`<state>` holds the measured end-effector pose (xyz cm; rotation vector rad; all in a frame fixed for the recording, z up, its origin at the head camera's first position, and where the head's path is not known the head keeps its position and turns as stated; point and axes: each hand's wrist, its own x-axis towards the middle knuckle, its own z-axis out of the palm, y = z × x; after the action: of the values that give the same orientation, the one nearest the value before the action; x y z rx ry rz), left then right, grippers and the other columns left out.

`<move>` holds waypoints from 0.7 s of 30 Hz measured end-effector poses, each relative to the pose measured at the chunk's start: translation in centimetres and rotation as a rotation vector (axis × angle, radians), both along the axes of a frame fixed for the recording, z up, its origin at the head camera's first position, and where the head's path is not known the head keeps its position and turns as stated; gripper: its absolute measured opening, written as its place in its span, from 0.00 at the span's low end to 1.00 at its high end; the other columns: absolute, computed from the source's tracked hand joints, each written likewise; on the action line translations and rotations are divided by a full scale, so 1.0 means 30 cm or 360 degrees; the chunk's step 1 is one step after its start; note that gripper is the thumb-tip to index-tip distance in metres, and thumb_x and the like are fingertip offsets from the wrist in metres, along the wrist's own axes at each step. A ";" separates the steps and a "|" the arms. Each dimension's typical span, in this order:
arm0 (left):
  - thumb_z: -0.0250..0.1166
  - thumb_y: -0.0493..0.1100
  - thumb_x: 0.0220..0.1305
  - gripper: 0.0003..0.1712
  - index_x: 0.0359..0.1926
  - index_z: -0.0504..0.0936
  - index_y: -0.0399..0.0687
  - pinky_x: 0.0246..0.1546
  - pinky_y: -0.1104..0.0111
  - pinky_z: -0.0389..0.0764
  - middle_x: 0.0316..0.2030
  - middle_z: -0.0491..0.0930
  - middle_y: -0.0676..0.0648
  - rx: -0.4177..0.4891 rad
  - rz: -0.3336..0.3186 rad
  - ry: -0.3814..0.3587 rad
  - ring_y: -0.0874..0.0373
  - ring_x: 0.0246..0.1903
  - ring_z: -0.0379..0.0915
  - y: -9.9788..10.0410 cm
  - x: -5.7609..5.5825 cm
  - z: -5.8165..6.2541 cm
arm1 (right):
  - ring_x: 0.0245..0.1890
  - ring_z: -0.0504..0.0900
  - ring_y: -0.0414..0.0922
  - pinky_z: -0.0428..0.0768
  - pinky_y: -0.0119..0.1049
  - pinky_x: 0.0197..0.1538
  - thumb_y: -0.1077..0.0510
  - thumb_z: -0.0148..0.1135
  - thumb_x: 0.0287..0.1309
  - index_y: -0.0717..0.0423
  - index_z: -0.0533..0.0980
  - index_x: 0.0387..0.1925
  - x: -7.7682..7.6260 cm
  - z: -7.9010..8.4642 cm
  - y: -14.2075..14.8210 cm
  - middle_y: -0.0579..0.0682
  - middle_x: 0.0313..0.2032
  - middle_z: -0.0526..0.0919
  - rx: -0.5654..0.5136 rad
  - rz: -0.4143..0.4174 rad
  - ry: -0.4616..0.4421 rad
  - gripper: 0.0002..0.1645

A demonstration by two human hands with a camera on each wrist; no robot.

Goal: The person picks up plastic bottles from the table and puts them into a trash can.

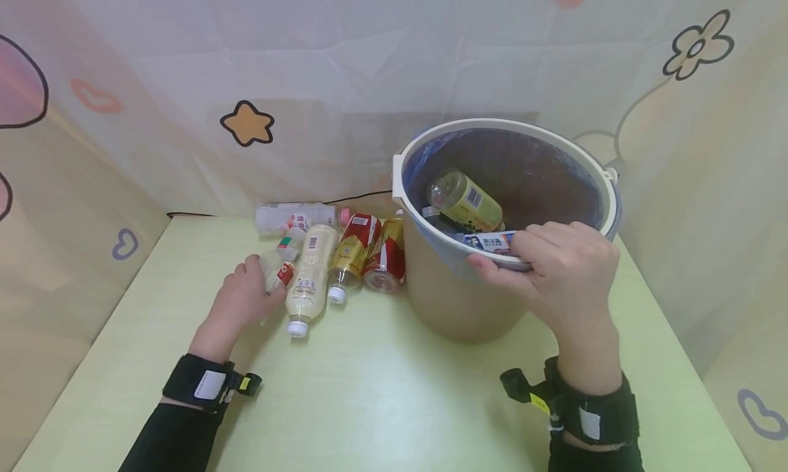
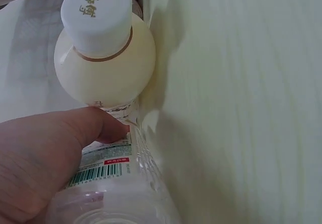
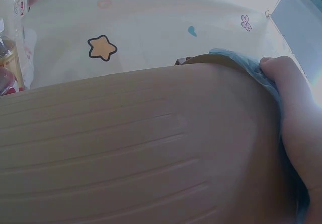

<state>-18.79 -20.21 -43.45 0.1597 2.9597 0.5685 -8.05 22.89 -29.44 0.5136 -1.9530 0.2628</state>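
Much of the work is covered. Our left hand [image 1: 241,295] holds a clear bottle [image 2: 118,204] at the left of the row; the thumb presses its label, but the other fingers are mostly hidden from the left wrist camera, and the bottle's base is cut off there. We cannot tell whether it bears on the table [image 1: 369,397].

Our right hand [image 1: 569,273] clutches the near rim of the bin [image 1: 458,308], thumb outside; its fingertips are out of sight over the edge. The right wrist view is mostly bin wall, with bottles cut off at the left margin.

The bin has a bluish liner [image 3: 241,60] folded over its rim. Inside we make out a bottle with a yellow-green label [image 1: 470,202], lying aslant. Below it is a dark shape, too covered to name, and a blue-and-white printed piece [image 1: 491,241], partly behind the rim. The bottom is hidden.

Beside the clear bottle lies a milky bottle [image 1: 315,273], white cap toward us; then a red-and-gold bottle [image 1: 353,253], then another red-labelled bottle [image 1: 389,253] next to the bin. Behind them, a pink-capped bottle [image 1: 289,217] lies sideways, partly overlapped.
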 end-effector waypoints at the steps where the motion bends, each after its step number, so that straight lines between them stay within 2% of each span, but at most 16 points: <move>1: 0.62 0.53 0.67 0.44 0.67 0.57 0.22 0.39 0.49 0.79 0.48 0.73 0.26 -0.0013 -0.0007 0.0010 0.36 0.41 0.74 -0.001 0.000 -0.004 | 0.11 0.54 0.44 0.50 0.39 0.20 0.23 0.53 0.65 0.52 0.61 0.06 0.000 0.000 0.000 0.47 0.08 0.62 0.0001 -0.0001 0.0000 0.46; 4: 0.62 0.53 0.67 0.43 0.66 0.59 0.22 0.35 0.52 0.79 0.45 0.74 0.28 -0.0035 -0.0010 0.0047 0.37 0.39 0.75 -0.001 0.005 -0.007 | 0.11 0.54 0.44 0.50 0.39 0.19 0.23 0.53 0.65 0.52 0.61 0.06 -0.001 0.000 0.001 0.47 0.08 0.62 0.0005 0.0001 0.0008 0.46; 13: 0.62 0.57 0.70 0.43 0.65 0.61 0.23 0.33 0.52 0.79 0.46 0.74 0.27 -0.0043 -0.0005 0.0068 0.37 0.40 0.75 -0.004 0.008 -0.011 | 0.11 0.53 0.43 0.49 0.39 0.19 0.23 0.54 0.65 0.52 0.60 0.06 -0.005 -0.004 -0.002 0.47 0.08 0.61 -0.0020 0.0009 0.0041 0.46; 21: 0.61 0.59 0.73 0.44 0.67 0.61 0.23 0.41 0.42 0.80 0.50 0.75 0.21 -0.0074 -0.0033 0.0116 0.29 0.46 0.77 -0.007 0.010 -0.009 | 0.11 0.53 0.44 0.49 0.38 0.20 0.23 0.52 0.66 0.51 0.60 0.06 -0.001 -0.002 0.000 0.47 0.08 0.61 0.0006 -0.0006 0.0014 0.46</move>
<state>-18.48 -20.40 -43.73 0.2111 3.0351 0.5012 -8.09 22.89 -29.50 0.5126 -1.9459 0.2543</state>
